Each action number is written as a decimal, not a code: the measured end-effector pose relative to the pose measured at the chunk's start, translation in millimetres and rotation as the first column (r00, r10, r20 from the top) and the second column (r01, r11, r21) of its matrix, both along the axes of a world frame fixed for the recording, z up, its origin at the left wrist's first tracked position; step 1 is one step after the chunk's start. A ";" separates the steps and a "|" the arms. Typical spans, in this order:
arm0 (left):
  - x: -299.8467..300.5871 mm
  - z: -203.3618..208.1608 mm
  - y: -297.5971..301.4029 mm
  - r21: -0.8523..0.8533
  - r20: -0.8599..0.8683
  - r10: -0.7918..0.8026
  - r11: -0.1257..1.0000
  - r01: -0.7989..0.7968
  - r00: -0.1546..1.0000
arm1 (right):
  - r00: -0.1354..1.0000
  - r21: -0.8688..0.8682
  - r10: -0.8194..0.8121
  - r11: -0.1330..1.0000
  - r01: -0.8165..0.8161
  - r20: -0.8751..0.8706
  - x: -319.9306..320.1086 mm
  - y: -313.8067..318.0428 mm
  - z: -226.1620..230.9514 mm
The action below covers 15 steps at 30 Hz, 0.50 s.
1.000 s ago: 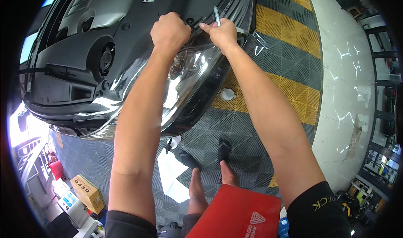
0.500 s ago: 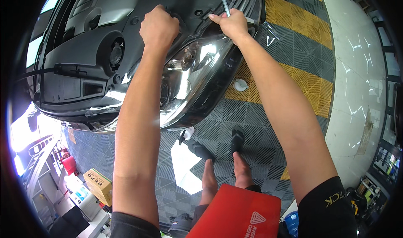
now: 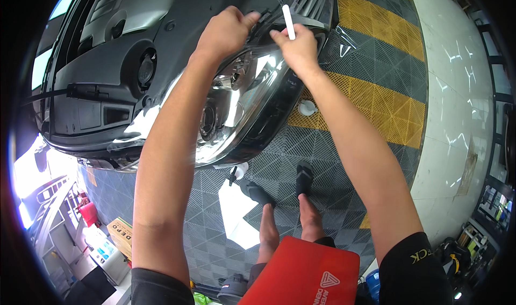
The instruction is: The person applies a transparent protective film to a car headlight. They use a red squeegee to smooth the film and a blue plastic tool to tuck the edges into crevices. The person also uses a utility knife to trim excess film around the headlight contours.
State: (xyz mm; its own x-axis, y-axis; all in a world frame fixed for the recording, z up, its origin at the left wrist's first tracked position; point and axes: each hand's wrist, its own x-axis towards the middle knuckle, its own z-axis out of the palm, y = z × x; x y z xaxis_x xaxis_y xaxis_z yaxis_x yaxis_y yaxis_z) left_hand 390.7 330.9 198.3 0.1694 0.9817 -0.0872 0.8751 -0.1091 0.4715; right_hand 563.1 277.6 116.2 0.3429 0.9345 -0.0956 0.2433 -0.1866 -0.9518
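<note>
Over the dark grey car front (image 3: 134, 47), the left hand (image 3: 226, 30) pressed clenched against the top edge of the glossy clear-lensed headlight (image 3: 242, 106), while the right hand (image 3: 295, 47) beside it pinched a slim white plastic stick (image 3: 288, 21) upright.

- Our left hand (image 3: 226, 32) opened from a fist; thumb now out toward the right hand (image 3: 295, 48).
- White stick (image 3: 288, 21) now tilts left, was leaning right.
- Headlamp (image 3: 244, 103) sits lower in view.

Grey-and-yellow grid floor (image 3: 344, 143) — white cap (image 3: 307, 107) on it.
</note>
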 end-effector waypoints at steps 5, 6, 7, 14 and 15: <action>16.9 24.5 -7.4 -0.166 -0.332 -0.278 0.958 0.235 0.901 | 0.997 -0.027 0.035 0.999 -0.037 -0.075 -13.2 -19.2 -6.9; 14.7 22.3 -4.8 -0.162 -0.354 -0.283 0.957 0.239 0.891 | 0.994 -0.024 0.044 0.999 -0.046 -0.096 -16.8 -20.7 -5.3; 11.3 21.8 -3.0 -0.138 -0.391 -0.311 0.950 0.279 0.866 | 0.994 -0.027 0.043 0.999 -0.046 -0.100 -19.5 -22.2 -3.7; 9.1 16.0 0.1 -0.092 -0.455 -0.399 0.910 0.404 0.796 | 0.990 -0.045 0.028 0.998 -0.034 -0.138 -14.4 -28.5 -7.5; 7.8 15.5 0.3 -0.093 -0.438 -0.413 0.905 0.416 0.799 | 0.991 -0.043 0.023 0.999 -0.029 -0.133 -13.2 -29.5 -8.8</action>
State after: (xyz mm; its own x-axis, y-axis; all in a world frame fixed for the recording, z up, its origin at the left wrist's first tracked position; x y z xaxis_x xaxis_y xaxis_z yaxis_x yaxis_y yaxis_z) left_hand 398.4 331.2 213.8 0.5058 0.8275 -0.2438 0.8585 -0.5104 0.0489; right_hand 550.0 248.1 107.4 0.3004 0.9365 -0.1807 0.1212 -0.2254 -0.9667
